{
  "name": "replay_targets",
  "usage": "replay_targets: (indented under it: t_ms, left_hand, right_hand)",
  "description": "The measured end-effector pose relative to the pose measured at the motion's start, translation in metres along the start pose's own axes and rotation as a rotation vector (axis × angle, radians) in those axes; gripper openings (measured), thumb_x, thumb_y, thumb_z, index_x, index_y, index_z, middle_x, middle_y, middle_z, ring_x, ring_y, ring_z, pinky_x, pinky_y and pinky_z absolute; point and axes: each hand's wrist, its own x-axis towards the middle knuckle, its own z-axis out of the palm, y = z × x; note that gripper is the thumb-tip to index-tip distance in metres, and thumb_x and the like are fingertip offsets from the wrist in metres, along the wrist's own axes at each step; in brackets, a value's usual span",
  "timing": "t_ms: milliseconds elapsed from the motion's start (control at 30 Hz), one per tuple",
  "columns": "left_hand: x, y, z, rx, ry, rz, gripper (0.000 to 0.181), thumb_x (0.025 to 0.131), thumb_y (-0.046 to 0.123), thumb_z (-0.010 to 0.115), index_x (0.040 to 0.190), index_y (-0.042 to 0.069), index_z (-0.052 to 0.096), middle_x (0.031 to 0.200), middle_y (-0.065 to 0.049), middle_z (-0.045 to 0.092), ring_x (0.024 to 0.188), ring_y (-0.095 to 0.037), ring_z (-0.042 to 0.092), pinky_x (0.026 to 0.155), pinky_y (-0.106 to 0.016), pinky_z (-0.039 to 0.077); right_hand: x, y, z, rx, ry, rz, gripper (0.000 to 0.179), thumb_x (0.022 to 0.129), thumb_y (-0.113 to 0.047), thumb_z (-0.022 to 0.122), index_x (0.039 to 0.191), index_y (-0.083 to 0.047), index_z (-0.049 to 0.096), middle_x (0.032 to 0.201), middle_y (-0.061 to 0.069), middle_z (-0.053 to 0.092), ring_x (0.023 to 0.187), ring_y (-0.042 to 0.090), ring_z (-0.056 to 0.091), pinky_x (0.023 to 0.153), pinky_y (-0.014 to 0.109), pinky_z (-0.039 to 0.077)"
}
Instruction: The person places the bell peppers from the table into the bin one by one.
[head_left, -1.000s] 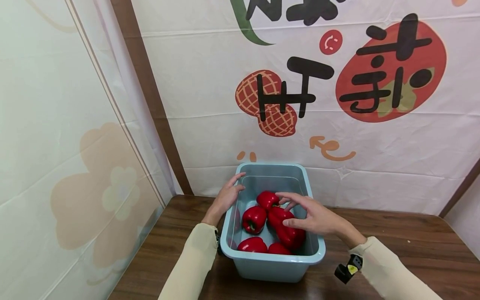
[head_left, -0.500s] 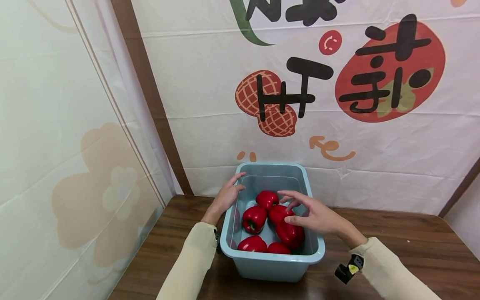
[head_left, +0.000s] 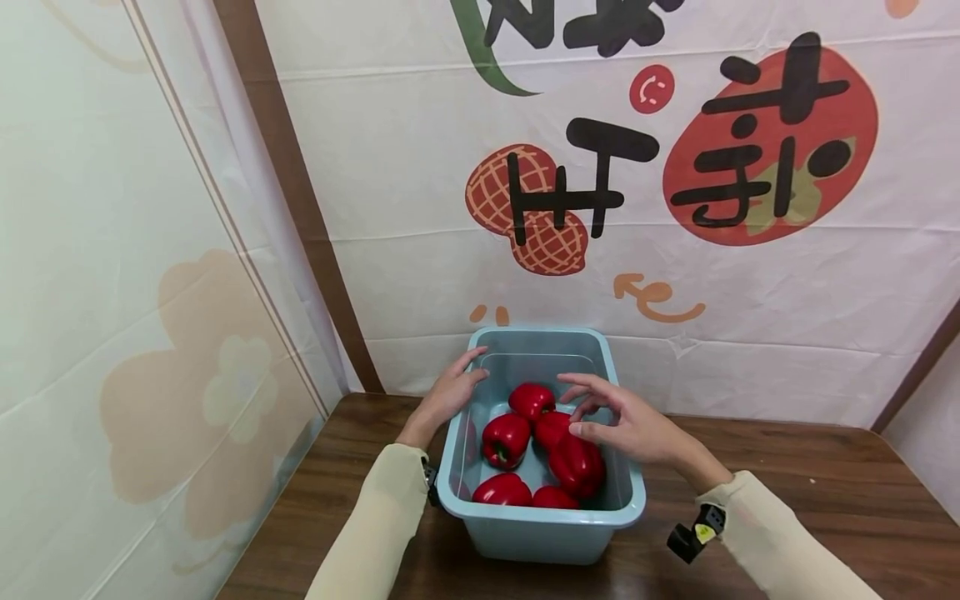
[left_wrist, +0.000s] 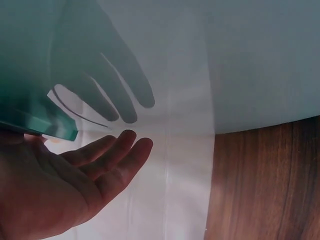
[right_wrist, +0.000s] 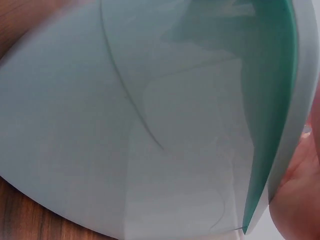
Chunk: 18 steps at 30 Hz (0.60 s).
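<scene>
Several glossy red bell peppers (head_left: 506, 440) lie in a pale blue plastic tub (head_left: 555, 517). My left hand (head_left: 448, 392) is at the tub's left rim, thumb and index finger reaching over it. In the left wrist view, its other fingers (left_wrist: 122, 165) extend loosely beside the tub's outer wall, which mirrors them. Above the right-hand peppers hovers my right hand (head_left: 630, 423), fingers spread and slightly bent, holding nothing. Its thumb overlaps a pepper (head_left: 577, 468) in the head view. The right wrist view mostly shows the tub's outer wall (right_wrist: 130, 115), with part of the hand beyond the rim.
The tub stands on a dark wooden table (head_left: 750, 483), near its back edge. Behind it hangs a white printed cloth (head_left: 405, 250), and another pale cloth (head_left: 150, 208) hangs along the left side. A black wrist camera (head_left: 696, 533) sits on the right wrist.
My right hand has lifted slightly off the peppers, its thumb rising and uncovering more of them. My left hand stays at the rim. The head view has shifted a little.
</scene>
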Motion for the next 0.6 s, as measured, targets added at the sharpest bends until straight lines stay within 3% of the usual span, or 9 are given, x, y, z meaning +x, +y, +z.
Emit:
replay_targets:
  t_ms: [233,467,600]
  left_hand:
    - [0.002,0.002,-0.003,0.014,-0.013,0.006,0.053,0.103,0.034,0.044,0.153,0.019,0.038,0.159,-0.012,0.031,0.133,-0.037,0.043,0.105,-0.06,0.039]
    - [0.0,0.002,-0.006,0.039,-0.028,0.02,0.055,0.104,0.034,0.044,0.155,0.018,0.034,0.16,-0.014,0.029,0.135,-0.038,0.042,0.105,-0.06,0.04]
    - [-0.001,0.003,-0.014,-0.008,-0.029,0.037,0.055,0.104,0.033,0.043,0.156,0.017,0.03,0.156,-0.017,0.035,0.134,-0.039,0.044,0.103,-0.058,0.043]
  right_hand:
    - [0.001,0.002,-0.002,-0.002,0.053,-0.004,0.059,0.093,-0.021,0.068,0.147,-0.028,0.044,0.125,0.004,0.062,0.103,0.021,0.064,0.086,0.035,0.055]
    - [0.001,0.002,-0.003,0.061,0.085,-0.016,0.057,0.094,-0.016,0.065,0.147,-0.02,0.044,0.124,0.009,0.063,0.103,0.023,0.065,0.086,0.035,0.056]
    - [-0.002,0.003,-0.007,0.104,0.103,-0.022,0.057,0.095,-0.012,0.064,0.148,-0.017,0.043,0.124,0.012,0.062,0.104,0.022,0.064,0.084,0.036,0.057]
